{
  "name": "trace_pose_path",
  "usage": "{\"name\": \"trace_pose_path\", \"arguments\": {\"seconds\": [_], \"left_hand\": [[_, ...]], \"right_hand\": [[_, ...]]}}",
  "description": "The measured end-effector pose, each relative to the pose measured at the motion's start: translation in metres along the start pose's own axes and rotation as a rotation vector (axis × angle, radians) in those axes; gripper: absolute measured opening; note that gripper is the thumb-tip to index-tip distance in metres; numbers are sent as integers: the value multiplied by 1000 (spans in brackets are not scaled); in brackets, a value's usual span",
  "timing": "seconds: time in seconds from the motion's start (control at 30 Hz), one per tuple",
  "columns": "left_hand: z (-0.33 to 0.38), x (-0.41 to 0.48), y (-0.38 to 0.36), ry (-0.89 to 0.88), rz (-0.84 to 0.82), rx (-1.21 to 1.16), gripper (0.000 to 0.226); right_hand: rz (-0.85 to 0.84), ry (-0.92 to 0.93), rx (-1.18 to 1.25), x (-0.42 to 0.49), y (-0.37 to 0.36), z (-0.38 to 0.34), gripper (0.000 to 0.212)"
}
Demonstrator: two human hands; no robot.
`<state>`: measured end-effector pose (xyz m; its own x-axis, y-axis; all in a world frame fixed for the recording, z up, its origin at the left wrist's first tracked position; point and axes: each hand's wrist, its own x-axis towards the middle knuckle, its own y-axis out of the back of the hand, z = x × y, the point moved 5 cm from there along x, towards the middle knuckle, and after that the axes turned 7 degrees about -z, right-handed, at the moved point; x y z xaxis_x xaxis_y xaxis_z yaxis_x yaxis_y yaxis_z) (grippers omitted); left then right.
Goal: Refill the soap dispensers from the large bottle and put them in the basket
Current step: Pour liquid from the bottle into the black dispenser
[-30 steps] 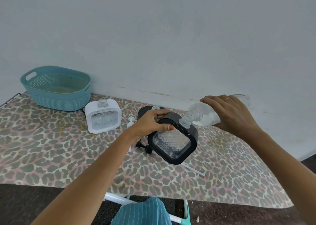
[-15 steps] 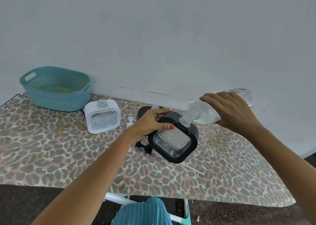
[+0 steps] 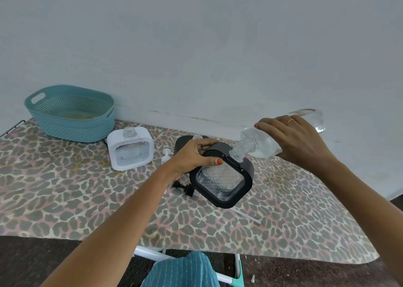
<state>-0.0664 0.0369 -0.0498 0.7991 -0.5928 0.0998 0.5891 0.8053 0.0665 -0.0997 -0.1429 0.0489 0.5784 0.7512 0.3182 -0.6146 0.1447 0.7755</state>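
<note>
My left hand (image 3: pixel 193 155) grips the top of a black square soap dispenser (image 3: pixel 221 178), tilted, above the table. My right hand (image 3: pixel 298 142) holds a large clear bottle (image 3: pixel 259 144) tipped down, its ribbed neck at the dispenser's opening. A white square dispenser (image 3: pixel 130 149) stands open-necked on the table to the left. Behind my left hand a second black dispenser (image 3: pixel 182 141) is mostly hidden. The teal basket (image 3: pixel 72 113) sits at the table's far left.
A black pump head (image 3: pixel 184 188) and a white pump head (image 3: pixel 166 154) lie on the leopard-print table (image 3: pixel 65 199) near the dispensers. A thin clear tube (image 3: pixel 246 215) lies right of the black dispenser. A pale wall stands right behind the table.
The large bottle's base has risen, so the bottle tilts more steeply into the black dispenser. My left hand and the dispenser have stayed nearly in place.
</note>
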Motion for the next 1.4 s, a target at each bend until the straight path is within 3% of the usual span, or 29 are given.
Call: {"name": "trace_pose_path", "arguments": {"seconds": [1.4], "left_hand": [[2,-2,1,-2,8,-6,38]], "right_hand": [[7,12,-13,1,1,1,85]]}}
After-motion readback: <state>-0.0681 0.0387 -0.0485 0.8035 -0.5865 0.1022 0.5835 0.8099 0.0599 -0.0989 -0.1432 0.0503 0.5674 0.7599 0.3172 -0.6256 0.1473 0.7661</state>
